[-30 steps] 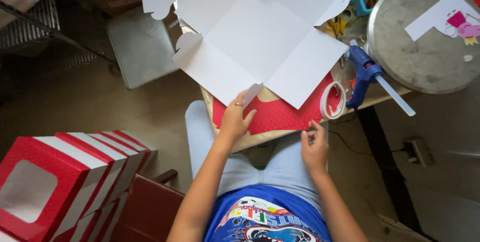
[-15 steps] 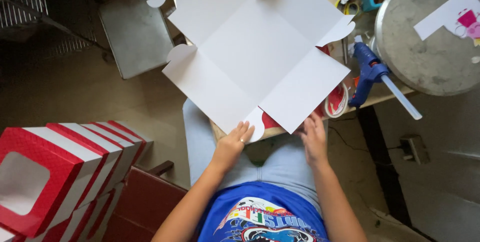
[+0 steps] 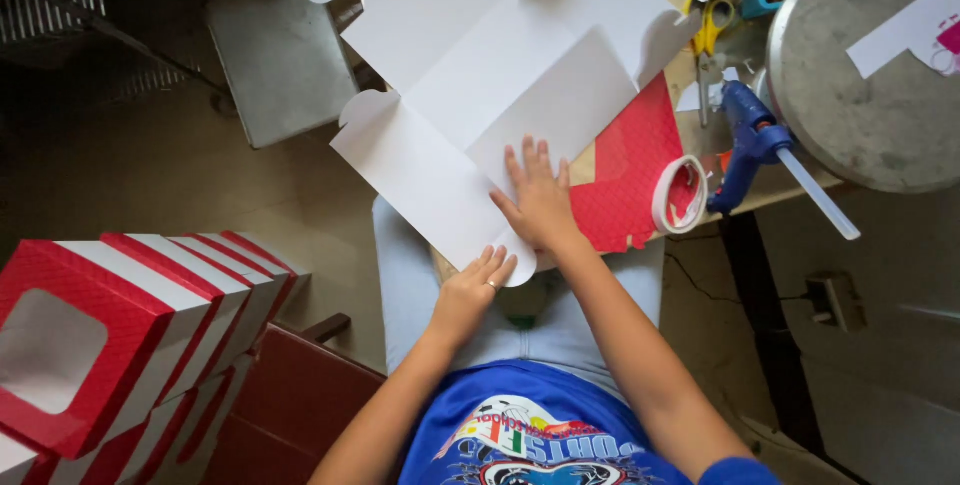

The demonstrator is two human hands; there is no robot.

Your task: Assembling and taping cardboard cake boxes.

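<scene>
A large white die-cut cardboard sheet (image 3: 460,95) with scalloped flaps lies over my lap and the low table. One panel is folded over, and my right hand (image 3: 538,200) presses flat on it with fingers spread. My left hand (image 3: 472,288) rests at the sheet's near edge, fingertips touching the rounded flap. Under the sheet lies a red dotted cardboard piece (image 3: 630,180).
A tape roll (image 3: 678,195) and a blue glue gun (image 3: 752,140) lie right of the red piece. Yellow scissors (image 3: 712,27) sit beyond them. A round grey metal lid (image 3: 860,95) is at the right. Folded red-and-white window boxes (image 3: 120,330) stack at the left; a metal stool (image 3: 280,55) stands behind.
A panel of the white sheet has been folded over, uncovering the red piece. My right hand moved up onto the folded panel; my left hand stayed at the near edge.
</scene>
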